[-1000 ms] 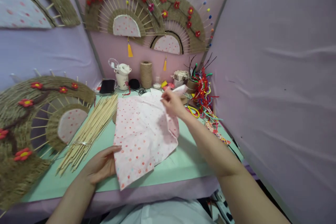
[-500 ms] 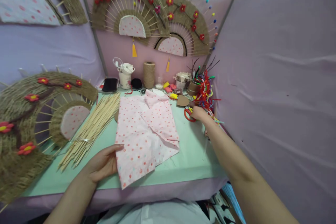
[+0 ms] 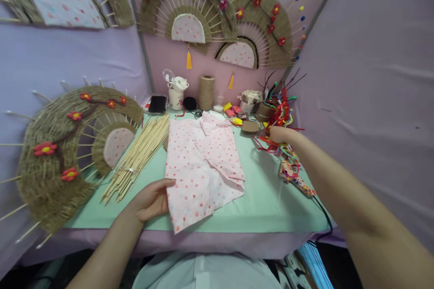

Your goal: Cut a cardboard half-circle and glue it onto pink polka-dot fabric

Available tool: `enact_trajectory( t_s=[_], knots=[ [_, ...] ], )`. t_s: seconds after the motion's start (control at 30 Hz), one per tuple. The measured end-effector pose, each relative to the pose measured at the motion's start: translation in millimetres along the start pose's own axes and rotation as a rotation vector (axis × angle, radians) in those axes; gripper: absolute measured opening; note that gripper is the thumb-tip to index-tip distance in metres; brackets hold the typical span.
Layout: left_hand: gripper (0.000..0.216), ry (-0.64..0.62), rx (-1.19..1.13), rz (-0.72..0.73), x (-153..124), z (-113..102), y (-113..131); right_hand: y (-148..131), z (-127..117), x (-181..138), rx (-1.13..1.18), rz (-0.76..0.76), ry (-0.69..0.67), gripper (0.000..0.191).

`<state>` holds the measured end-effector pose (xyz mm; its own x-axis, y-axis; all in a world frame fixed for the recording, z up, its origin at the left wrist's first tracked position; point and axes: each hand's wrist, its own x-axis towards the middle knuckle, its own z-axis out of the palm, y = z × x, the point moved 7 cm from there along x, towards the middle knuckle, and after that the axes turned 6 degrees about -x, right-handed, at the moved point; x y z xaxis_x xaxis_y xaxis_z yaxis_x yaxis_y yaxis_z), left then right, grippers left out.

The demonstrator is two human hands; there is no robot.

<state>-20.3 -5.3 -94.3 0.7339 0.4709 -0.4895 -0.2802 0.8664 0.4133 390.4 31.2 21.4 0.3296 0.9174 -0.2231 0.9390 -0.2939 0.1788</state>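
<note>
Fabric [image 3: 200, 169] between closed left fingers [image 3: 165, 184]

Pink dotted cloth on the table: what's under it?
At the left edge of the pink dotted cloth, a brown piece peeks out; at its far edge, a white piece shows. Whatever else lies beneath is covered.

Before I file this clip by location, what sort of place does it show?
Probably a small craft booth: dotted cloth and a bundle of thin sticks lie on the table, with decorated fan-shaped pieces up on the pink panel behind.
</note>
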Motion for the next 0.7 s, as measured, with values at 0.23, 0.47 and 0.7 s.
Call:
enact_trajectory(
  t_s=[0.23, 0.47, 0.7],
  knots=[
    [0.054, -0.008, 0.015, 0.001, 1, -1, -1, 10, 28, -92, 0.292, -0.076, -0.124, 0.009],
    [0.054, -0.009, -0.012, 0.009, 0, 3, -1, -111, 47, -124, 0.916, -0.181, 0.067, 0.032],
    [0.05, -0.007, -0.043, -0.03, 4, 1, -2, -167, 48, -107, 0.501, -0.129, 0.32, 0.017]
  ],
)
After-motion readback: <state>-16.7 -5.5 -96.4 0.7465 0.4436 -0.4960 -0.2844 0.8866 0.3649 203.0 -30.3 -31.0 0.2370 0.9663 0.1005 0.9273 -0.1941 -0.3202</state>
